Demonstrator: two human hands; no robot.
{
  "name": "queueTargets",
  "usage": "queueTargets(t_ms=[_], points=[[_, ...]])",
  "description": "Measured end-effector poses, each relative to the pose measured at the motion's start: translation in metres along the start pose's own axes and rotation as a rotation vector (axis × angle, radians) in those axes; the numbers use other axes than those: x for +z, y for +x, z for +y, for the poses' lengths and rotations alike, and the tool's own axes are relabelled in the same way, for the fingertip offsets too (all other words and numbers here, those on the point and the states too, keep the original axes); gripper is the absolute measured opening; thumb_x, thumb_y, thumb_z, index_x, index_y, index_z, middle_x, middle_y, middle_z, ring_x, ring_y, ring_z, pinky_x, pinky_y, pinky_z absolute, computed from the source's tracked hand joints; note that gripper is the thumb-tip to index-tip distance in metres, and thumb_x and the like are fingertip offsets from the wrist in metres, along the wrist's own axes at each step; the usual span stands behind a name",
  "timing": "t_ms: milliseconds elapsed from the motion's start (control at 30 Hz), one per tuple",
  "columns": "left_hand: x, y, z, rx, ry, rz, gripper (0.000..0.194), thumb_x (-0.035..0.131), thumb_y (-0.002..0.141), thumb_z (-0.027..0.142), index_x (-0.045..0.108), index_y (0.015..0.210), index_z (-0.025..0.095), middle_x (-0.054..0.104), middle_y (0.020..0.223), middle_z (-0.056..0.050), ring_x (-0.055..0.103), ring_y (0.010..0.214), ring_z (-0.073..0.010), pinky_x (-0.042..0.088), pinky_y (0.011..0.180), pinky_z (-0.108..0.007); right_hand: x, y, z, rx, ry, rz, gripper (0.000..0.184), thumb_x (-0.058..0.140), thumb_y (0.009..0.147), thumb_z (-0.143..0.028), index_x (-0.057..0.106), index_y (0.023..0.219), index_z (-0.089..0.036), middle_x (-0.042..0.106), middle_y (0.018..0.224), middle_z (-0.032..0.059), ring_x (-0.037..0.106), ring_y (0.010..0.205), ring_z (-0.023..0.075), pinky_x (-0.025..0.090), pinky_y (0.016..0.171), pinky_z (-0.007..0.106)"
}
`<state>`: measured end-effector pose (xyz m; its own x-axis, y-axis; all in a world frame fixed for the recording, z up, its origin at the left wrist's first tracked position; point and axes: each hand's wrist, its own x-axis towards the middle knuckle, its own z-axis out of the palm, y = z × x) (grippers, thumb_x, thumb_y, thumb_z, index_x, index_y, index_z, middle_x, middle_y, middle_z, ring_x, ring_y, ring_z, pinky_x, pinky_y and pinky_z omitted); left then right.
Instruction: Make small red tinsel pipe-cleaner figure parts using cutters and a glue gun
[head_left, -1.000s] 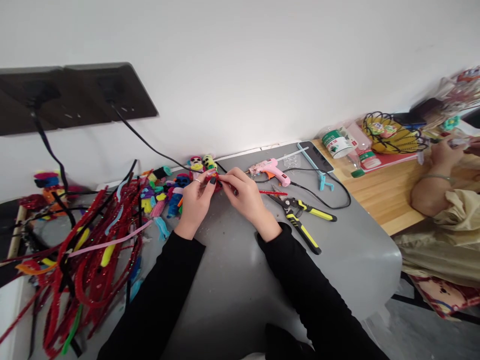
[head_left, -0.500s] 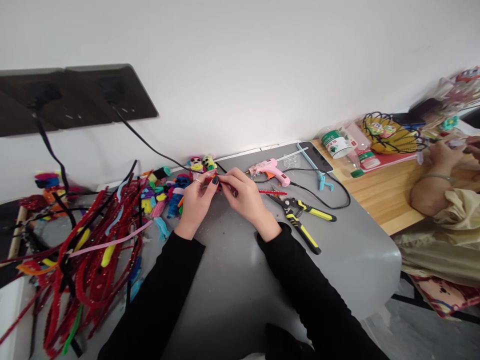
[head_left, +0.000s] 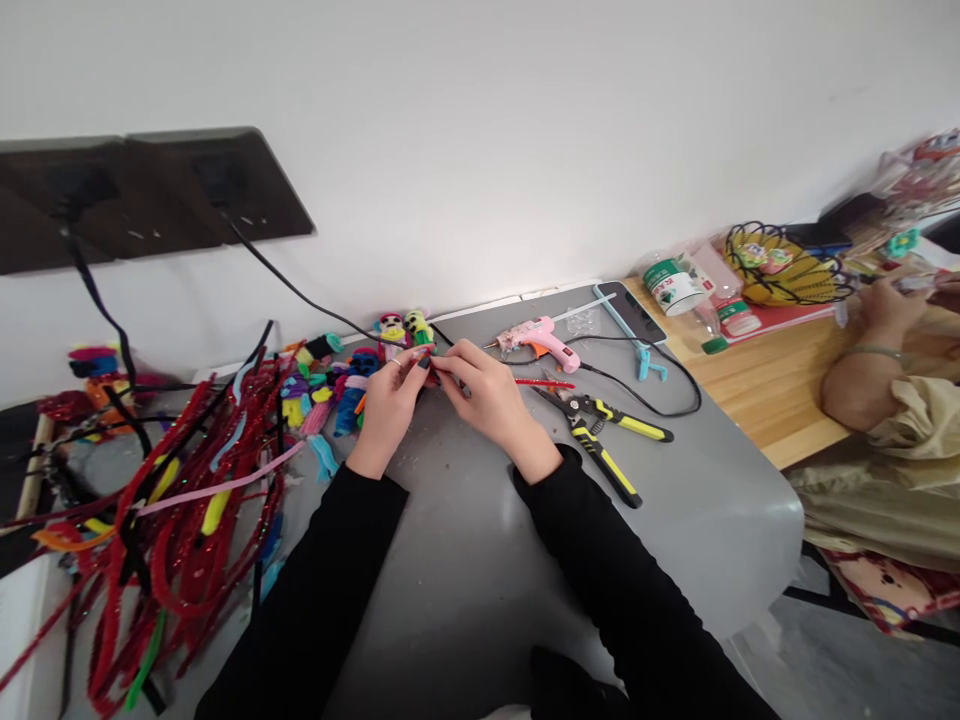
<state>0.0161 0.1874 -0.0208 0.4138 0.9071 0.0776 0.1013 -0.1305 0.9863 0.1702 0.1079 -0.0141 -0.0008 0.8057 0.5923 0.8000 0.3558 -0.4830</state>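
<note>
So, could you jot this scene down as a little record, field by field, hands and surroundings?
Left hand: pinching a small red piece at the fingertips
Right hand: fingertips on the same piece
Red strip: shows beyond the right hand; whether it joins the held piece, cannot tell
Tools on the grey table: pink glue gun; cutters with yellow-and-black handles, spread apart
Left side: heap of red glittery stems, other colours mixed in
By the wall: small fuzzy figures
Far right: another person's hand

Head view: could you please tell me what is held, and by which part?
Left hand and right hand pinch a red piece; which part is hidden.
</note>
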Motion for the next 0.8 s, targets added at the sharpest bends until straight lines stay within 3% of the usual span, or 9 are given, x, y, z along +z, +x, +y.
queueTargets(t_ms=[200, 467, 800], points=[[0.000, 0.002, -0.004, -0.023, -0.026, -0.010, 0.049, 0.069, 0.091, 0.054, 0.078, 0.117, 0.013, 0.082, 0.111, -0.013, 0.077, 0.104, -0.0315, 0.063, 0.092, -0.040, 0.000, 0.000, 0.000, 0.023, 0.008, -0.014, 0.028, 0.045, 0.112, -0.020, 0.072, 0.119, -0.017, 0.072, 0.107, 0.0122, 0.070, 0.091, 0.0200, 0.055, 0.077, 0.030], [0.002, -0.001, -0.008, 0.020, -0.014, -0.019, 0.058, 0.062, 0.098, 0.052, 0.071, 0.140, 0.014, 0.075, 0.142, -0.017, 0.076, 0.120, -0.0316, 0.062, 0.105, -0.044, 0.002, 0.000, 0.002, 0.052, 0.069, 0.018, 0.027, 0.046, 0.112, -0.022, 0.073, 0.119, -0.020, 0.071, 0.108, 0.0105, 0.070, 0.091, 0.0183, 0.056, 0.081, 0.029], [-0.006, 0.002, -0.013, 0.042, 0.114, -0.060, 0.062, 0.057, 0.103, 0.060, 0.071, 0.142, 0.014, 0.080, 0.126, -0.016, 0.077, 0.110, -0.0320, 0.062, 0.103, -0.047, -0.001, 0.000, 0.006, 0.071, 0.029, -0.018, 0.029, 0.047, 0.114, -0.025, 0.075, 0.118, -0.020, 0.070, 0.106, 0.0111, 0.068, 0.094, 0.0201, 0.055, 0.081, 0.030]])
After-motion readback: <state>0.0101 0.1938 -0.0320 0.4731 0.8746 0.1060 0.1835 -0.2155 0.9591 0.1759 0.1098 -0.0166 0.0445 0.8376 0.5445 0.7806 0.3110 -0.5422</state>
